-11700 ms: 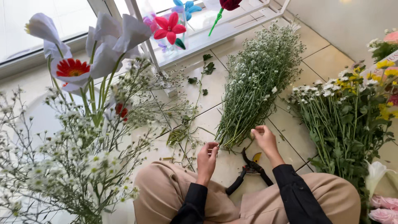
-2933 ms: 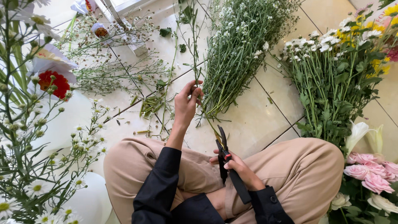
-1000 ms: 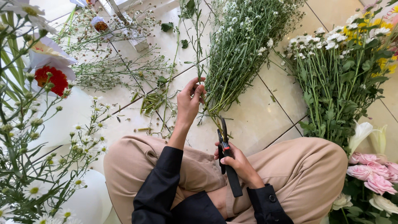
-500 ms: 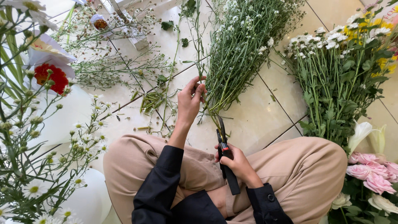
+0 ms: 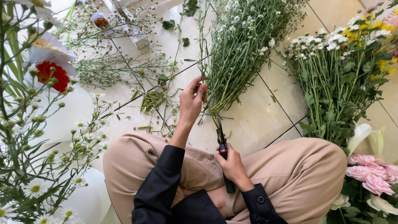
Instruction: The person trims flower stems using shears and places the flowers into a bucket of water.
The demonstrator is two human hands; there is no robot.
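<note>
My left hand (image 5: 191,101) pinched a thin green stem (image 5: 202,49); my right hand (image 5: 232,166) gripped black shears (image 5: 222,150), blades just below that pinch.

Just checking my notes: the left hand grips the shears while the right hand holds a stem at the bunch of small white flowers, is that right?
Not quite: the hands are swapped. In the head view, the right hand grips the shears, while the left hand holds a stem at the bunch of small white flowers.

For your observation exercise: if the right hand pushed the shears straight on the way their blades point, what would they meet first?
Probably the cut stem ends of the green bunch, just beyond the shears in the right hand; depth is unclear.
</note>
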